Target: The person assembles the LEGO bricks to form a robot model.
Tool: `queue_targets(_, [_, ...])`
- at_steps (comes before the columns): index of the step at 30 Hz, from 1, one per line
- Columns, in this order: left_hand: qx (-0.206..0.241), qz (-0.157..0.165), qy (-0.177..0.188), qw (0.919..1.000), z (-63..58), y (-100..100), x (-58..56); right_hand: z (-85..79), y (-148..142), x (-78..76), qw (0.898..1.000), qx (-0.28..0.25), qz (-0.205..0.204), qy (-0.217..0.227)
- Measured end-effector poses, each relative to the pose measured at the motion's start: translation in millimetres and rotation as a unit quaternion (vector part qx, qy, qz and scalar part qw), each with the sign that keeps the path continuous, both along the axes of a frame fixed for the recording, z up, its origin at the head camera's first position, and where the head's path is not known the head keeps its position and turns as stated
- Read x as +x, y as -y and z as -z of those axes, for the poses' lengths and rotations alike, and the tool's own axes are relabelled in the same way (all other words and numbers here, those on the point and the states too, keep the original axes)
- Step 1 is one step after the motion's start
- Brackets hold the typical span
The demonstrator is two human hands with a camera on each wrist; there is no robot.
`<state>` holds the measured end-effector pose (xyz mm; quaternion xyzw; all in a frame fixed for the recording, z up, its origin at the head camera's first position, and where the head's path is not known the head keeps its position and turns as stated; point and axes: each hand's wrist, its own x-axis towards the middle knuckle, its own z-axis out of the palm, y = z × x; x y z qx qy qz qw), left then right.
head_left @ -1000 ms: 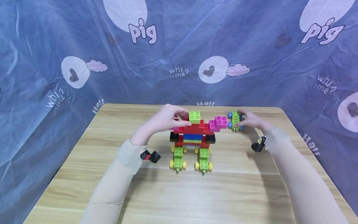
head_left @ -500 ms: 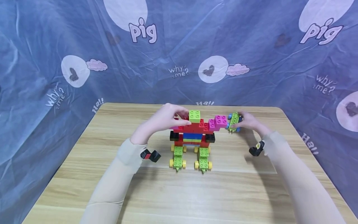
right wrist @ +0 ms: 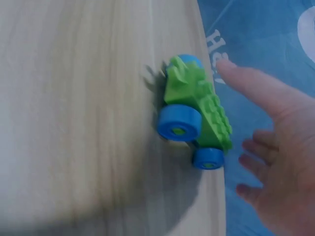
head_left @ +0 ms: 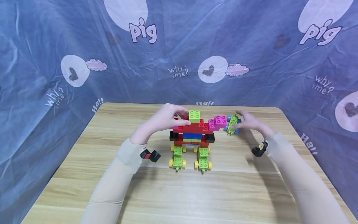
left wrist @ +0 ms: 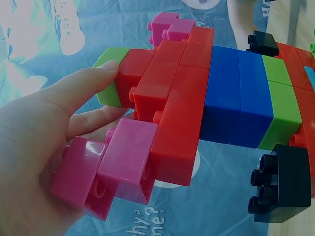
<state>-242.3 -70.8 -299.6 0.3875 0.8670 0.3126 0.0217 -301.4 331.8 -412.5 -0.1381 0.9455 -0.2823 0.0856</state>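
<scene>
A figure built of toy bricks [head_left: 193,136] stands upright on the table, with red, blue, green, pink and black parts and feet of green wheeled bases. My left hand [head_left: 170,119] grips its top. In the left wrist view the thumb of my left hand [left wrist: 54,128] presses where a red brick [left wrist: 134,73] meets the green top brick [left wrist: 110,78]; the other fingers pass behind. To the figure's right sits a green toy car base [head_left: 232,124] with blue wheels. Beside it hovers my right hand [head_left: 250,121], which the right wrist view shows apart from the car, fingers loosely spread.
The wooden table [head_left: 179,196] reaches back to a blue printed cloth [head_left: 179,46] hanging behind and at the sides. The car stands near the table's far edge. Pink bricks [head_left: 220,122] jut from the figure's side close to the car.
The car has shifted slightly left and nearer, toward the figure, and turned a little. My right hand moved along with it and has since let go. My left hand keeps its place.
</scene>
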Motion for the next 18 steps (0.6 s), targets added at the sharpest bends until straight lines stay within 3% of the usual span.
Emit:
queue_targets(8, [0.0, -0.002, -0.001, 1.0, -1.3, 1, 0.5, -17.5, -3, -9.4, 0.997, 0.001, -0.082, 0.013])
queue_targets(18, [0.0, 0.0, 0.002, 1.0, -1.3, 0, 0.9, -15.8, -6, -18.9, 0.993, 0.029, -0.113, 0.012])
